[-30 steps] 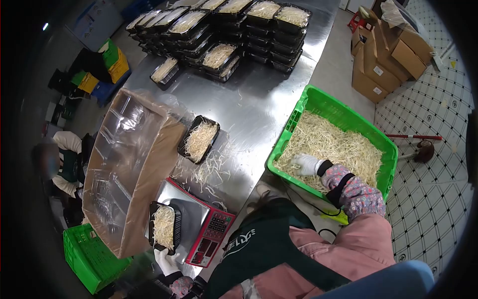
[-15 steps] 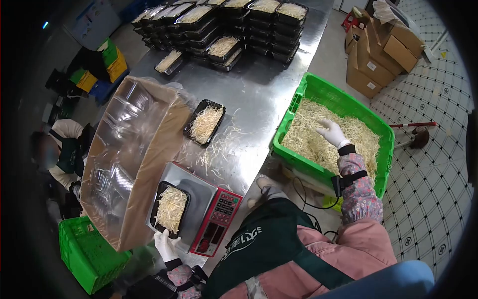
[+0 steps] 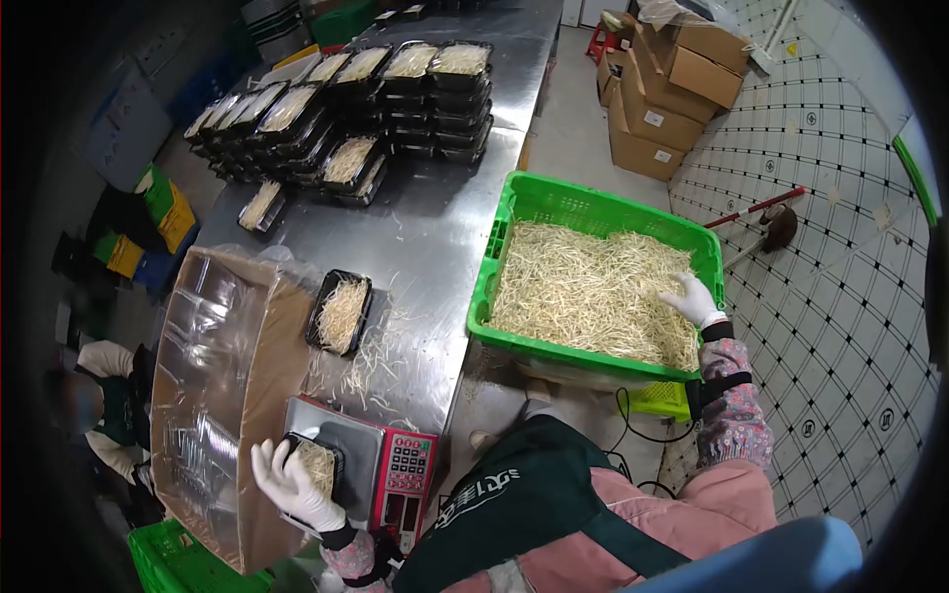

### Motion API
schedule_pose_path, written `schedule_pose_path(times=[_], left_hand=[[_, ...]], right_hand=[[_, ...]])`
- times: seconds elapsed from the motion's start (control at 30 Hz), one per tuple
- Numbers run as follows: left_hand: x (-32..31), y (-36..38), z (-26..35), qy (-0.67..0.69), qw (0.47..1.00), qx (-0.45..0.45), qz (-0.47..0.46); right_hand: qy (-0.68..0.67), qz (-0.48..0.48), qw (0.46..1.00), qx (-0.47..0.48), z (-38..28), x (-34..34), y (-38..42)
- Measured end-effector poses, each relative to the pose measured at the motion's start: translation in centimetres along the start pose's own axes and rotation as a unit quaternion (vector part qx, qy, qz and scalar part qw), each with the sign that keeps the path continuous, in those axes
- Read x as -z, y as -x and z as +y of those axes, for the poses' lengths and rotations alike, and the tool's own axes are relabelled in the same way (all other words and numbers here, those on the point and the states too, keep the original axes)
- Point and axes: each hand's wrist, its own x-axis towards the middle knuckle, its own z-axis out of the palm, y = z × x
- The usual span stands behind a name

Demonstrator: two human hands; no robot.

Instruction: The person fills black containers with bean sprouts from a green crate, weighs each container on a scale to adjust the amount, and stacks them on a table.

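Note:
My left hand (image 3: 297, 486), in a white glove, is raised with its fingers apart, over the near side of a black tray (image 3: 324, 468) of sprouts on the red-framed scale (image 3: 405, 465). It partly hides that tray. My right hand (image 3: 694, 299), also gloved, is spread at the right side of the sprouts (image 3: 593, 287) in the green crate (image 3: 603, 360), with nothing in its fingers. Beyond the scale, another filled black tray (image 3: 341, 312) stands on the metal table (image 3: 435, 247), loose sprouts beside it.
Stacked filled trays (image 3: 386, 89) stand on the far part of the table. An open carton (image 3: 267, 366) of clear plastic lids is left of the scale. Cardboard boxes (image 3: 652, 109) are on the floor beyond the crate. A co-worker (image 3: 119, 405) is at the far left.
The view has shifted right. My left hand has come up from the tray's edge on the scale, fingers spreading. My right hand has moved toward the crate's right side.

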Motion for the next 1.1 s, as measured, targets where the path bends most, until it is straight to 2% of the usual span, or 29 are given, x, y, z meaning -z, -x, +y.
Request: schedule_pose_path(times=[0.07, 0.13, 0.17, 0.2, 0.23, 0.3, 0.33, 0.37, 0.47, 0.5, 0.53, 0.57, 0.6, 0.63, 0.67, 0.7, 0.8, 0.87, 0.9, 0.97, 1.0, 1.03, 1.07, 1.1], left_hand=[[-6.7, 0.7, 0.5, 0.031, 0.985, 0.013, -0.171], [-13.3, 1.9, 0.7, -0.009, 0.932, -0.016, -0.363], [-16.6, 2.5, 0.9, -0.055, 0.893, -0.037, -0.445], [-20.0, 3.0, -0.1, -0.109, 0.847, -0.103, -0.511], [-23.4, 3.5, -0.8, -0.136, 0.798, -0.133, -0.572], [-29.6, 4.7, -2.7, -0.179, 0.706, -0.14, -0.67], [-32.3, 5.3, -4.3, -0.195, 0.672, -0.142, -0.7], [-35.0, 5.9, -5.5, -0.225, 0.636, -0.106, -0.73], [-41.5, 7.4, -9.9, -0.347, 0.525, -0.102, -0.77], [-43.0, 7.9, -11.5, -0.379, 0.494, -0.091, -0.778], [-43.9, 8.4, -13.2, -0.395, 0.464, -0.085, -0.789], [-44.3, 9.1, -15.1, -0.405, 0.439, -0.119, -0.793], [-44.6, 9.7, -14.7, -0.415, 0.418, -0.09, -0.803], [-44.8, 10.4, -14.0, -0.424, 0.398, -0.06, -0.812], [-44.6, 11.1, -13.5, -0.454, 0.378, -0.066, -0.804], [-43.7, 11.9, -15.3, -0.469, 0.4, -0.101, -0.781], [-43.8, 12.8, -14.3, -0.497, 0.423, -0.128, -0.747], [-44.1, 12.6, -15.4, -0.452, 0.494, -0.061, -0.74], [-44.3, 12.1, -15.5, -0.455, 0.491, -0.06, -0.741], [-45.0, 10.5, -15.2, -0.365, 0.577, -0.079, -0.726], [-46.3, 9.8, -12.4, -0.374, 0.585, -0.071, -0.716], [-47.6, 9.0, -11.8, -0.384, 0.556, -0.065, -0.734], [-48.6, 8.3, -13.0, -0.378, 0.553, -0.084, -0.738], [-49.5, 7.9, -14.2, -0.371, 0.549, -0.103, -0.742]], right_hand=[[0.025, -0.044, 0.998, 0.044, -0.9, -2.2, -1.2], [0.052, -0.101, 0.99, 0.078, -1.7, -4.5, -2.7], [0.058, -0.127, 0.986, 0.091, -1.8, -5.7, -3.7], [0.058, -0.144, 0.984, 0.092, -2.2, -6.5, -4.8], [0.055, -0.163, 0.981, 0.093, -2.5, -7.2, -5.9], [0.014, -0.189, 0.978, 0.085, -2.5, -8.9, -8.9], [0.025, -0.183, 0.979, 0.088, -2.3, -10.4, -10.3], [0.035, -0.177, 0.979, 0.091, -2.4, -11.7, -11.4], [0.031, -0.17, 0.981, 0.09, -4.6, -15.6, -12.9], [0.058, -0.21, 0.97, 0.11, -6.2, -15.8, -12.7], [0.075, -0.172, 0.967, 0.171, -7.6, -16.1, -10.9], [0.08, -0.161, 0.952, 0.248, -8.1, -17.0, -9.5], [0.071, -0.207, 0.928, 0.303, -9.0, -16.1, -8.5], [0.085, -0.191, 0.914, 0.348, -8.9, -16.2, -7.0], [0.092, -0.172, 0.902, 0.386, -8.3, -16.3, -6.1], [0.084, -0.141, 0.899, 0.406, -7.7, -15.5, -6.0], [-0.001, -0.144, 0.903, 0.405, -6.1, -16.9, -8.8], [-0.035, -0.308, 0.896, 0.317, -6.1, -17.8, -11.7], [-0.039, -0.309, 0.896, 0.316, -5.7, -17.5, -12.9], [-0.161, -0.266, 0.917, 0.251, -4.6, -16.2, -15.8], [-0.164, -0.269, 0.915, 0.251, -4.4, -15.5, -16.8], [-0.132, -0.25, 0.91, 0.303, -4.2, -15.0, -17.9], [-0.1, -0.229, 0.902, 0.353, -4.0, -14.5, -19.2], [-0.079, -0.251, 0.903, 0.34, -4.2, -14.8, -21.0]])
